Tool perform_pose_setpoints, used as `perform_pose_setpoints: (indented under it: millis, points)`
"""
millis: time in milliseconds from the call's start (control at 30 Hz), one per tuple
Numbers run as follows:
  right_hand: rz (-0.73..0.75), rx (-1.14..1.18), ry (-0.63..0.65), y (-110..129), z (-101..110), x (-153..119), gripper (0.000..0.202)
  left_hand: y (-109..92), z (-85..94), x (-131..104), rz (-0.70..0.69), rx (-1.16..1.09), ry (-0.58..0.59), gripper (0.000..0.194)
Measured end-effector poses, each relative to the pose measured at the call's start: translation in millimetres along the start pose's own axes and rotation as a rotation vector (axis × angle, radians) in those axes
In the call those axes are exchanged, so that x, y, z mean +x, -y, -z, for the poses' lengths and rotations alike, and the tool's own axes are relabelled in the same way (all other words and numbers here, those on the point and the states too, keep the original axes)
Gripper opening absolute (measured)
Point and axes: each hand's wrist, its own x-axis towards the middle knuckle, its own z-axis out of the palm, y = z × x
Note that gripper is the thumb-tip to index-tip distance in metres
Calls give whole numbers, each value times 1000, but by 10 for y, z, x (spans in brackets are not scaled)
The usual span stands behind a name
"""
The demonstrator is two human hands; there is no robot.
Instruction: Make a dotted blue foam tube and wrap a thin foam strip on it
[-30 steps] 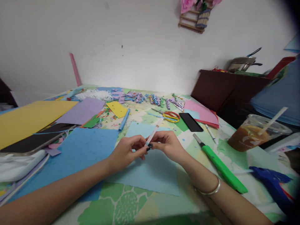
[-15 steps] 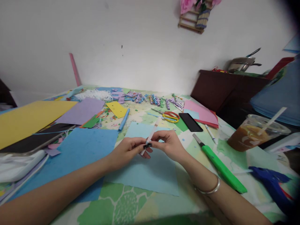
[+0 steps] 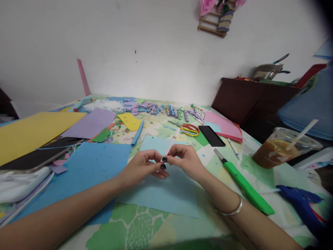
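Observation:
My right hand (image 3: pixel 183 160) is closed in a pinch on a slim white pen-like stick (image 3: pixel 171 143) with a brownish band, tilted up and away from me. Its lower end is hidden by my fingers. Close against it, my left hand (image 3: pixel 145 166) has its thumb and fingers curled together at the stick's lower end; whatever lies between them is too small to make out. Both hands are above a light blue paper sheet (image 3: pixel 166 198), which overlaps a darker blue sheet (image 3: pixel 85 173) to the left.
Scissors (image 3: pixel 189 130), a black phone (image 3: pixel 211 135) and a green-handled knife (image 3: pixel 247 185) lie right of centre. Farther right are an iced drink cup (image 3: pixel 275 152) and a blue glue gun (image 3: pixel 299 201). Rolled paper curls (image 3: pixel 170 110) line the back; a blue paper roll (image 3: pixel 137 133) lies nearer.
The white stick has slid up and away, and its lower end no longer shows below my fingers. My left fingers have shifted slightly and their grip looks looser.

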Motion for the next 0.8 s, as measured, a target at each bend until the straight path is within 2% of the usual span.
perform_pose_setpoints:
  millis: [200,367,433,600,700,800]
  points:
    - [49,31,14,8,16,-7,18,9,59,3,-70,106,124,34]
    - [50,-10,-11,18,-11,-28,15,-1,12,-15,-137,230,159,32]
    - [42,-20,-30,14,-18,-32,13,-2,-12,-22,-165,272,105,29]
    - [4,-44,-104,-9,-58,-25,12,27,-35,-44,-353,517,-253,24]
    - [-30,-72,-132,-22,-111,-22,11,50,-34,-61,-443,621,-318,17]
    - [-39,-81,-134,-35,-151,-24,8,48,-35,-69,-458,675,-334,13]
